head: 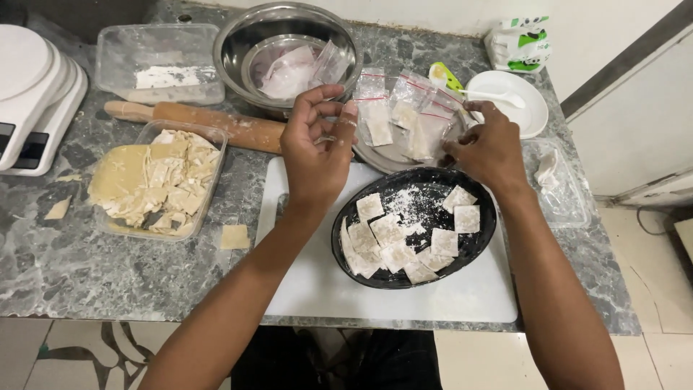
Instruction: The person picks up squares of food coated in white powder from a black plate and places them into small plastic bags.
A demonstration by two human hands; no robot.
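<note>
My left hand (314, 148) is raised over the white cutting board (390, 296), its fingers curled around a small clear zip bag (373, 108) that holds a pale dough square. My right hand (489, 148) lies palm down beside it. Its fingers curl onto a pile of similar small bags (422, 119) on a metal plate (393, 157), and I cannot see whether they grip one. Just below both hands is a black oval dish (476, 242) with several floured dough squares (390, 242).
On the marble counter (72, 267) are a steel bowl (238, 43) with plastic bags, a rolling pin (209, 123), a clear tub of dough scraps (155, 180), a floury clear tub (159, 61), a white scale (32, 94), a white bowl with spoon (530, 108), a clear tray (563, 195) and a green-and-white pack (520, 43).
</note>
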